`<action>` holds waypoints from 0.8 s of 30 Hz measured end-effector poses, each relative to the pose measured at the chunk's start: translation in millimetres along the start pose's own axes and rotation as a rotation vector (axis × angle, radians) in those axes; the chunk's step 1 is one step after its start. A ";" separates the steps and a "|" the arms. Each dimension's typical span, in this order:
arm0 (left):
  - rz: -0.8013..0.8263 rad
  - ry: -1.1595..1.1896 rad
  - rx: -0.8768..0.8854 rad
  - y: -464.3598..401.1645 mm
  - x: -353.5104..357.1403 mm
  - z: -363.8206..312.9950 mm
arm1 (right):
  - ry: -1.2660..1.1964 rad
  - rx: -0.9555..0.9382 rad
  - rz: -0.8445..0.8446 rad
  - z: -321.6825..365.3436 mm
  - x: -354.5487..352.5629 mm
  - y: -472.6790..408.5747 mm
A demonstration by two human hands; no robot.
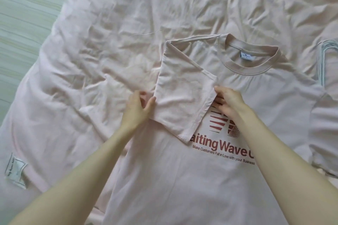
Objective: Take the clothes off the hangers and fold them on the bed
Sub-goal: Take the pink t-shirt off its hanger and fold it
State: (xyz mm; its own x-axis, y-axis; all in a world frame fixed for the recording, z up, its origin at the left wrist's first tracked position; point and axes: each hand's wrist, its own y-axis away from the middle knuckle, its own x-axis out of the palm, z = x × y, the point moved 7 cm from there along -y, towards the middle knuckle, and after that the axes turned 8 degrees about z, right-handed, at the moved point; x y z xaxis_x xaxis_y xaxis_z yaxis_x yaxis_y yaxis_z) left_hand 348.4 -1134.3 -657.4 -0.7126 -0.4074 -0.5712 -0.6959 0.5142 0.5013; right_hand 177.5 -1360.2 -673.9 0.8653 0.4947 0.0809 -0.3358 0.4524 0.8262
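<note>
We've got the pink T-shirt (pixel 210 179) lying face up on the bed (pixel 109 23), its sleeve (pixel 182 100) folded inward between our hands, left hand (pixel 137 109) pinching the outer edge and right hand (pixel 226 100) pinching the inner corner, to square the fold.

Two bare forearms, left hand (pixel 136 108), right hand (pixel 228 101), sleeveless.

T-shirt (pixel 182 179): soft matt knit cloth, ribbed collar. Bedsheet (pixel 109 23): matt creased cloth. Hangers (pixel 324 64), right edge: smooth wire.
</note>
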 end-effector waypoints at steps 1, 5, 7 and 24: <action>0.104 0.081 -0.071 -0.5 7.5 10.1 | -0.012 -0.005 -0.018 -0.1 0.3 -0.3; 0.174 0.244 -0.111 -0.4 11.8 22.9 | -0.048 -0.043 -0.103 0.4 -7.5 1.2; 0.138 0.116 -0.089 -1.7 7.3 22.2 | -0.016 -0.054 -0.100 0.7 -8.9 2.9; -0.029 -0.233 0.005 28.1 2.1 20.1 | 0.507 -0.023 -0.147 -67.5 6.9 39.7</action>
State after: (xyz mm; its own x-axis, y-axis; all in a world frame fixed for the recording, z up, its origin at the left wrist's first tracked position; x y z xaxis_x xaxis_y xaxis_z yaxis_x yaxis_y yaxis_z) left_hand 329.2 -1105.5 -657.6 -0.6515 -0.2370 -0.7207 -0.7151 0.5091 0.4791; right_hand 145.0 -1288.8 -678.2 0.6170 0.7194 -0.3192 -0.2379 0.5571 0.7956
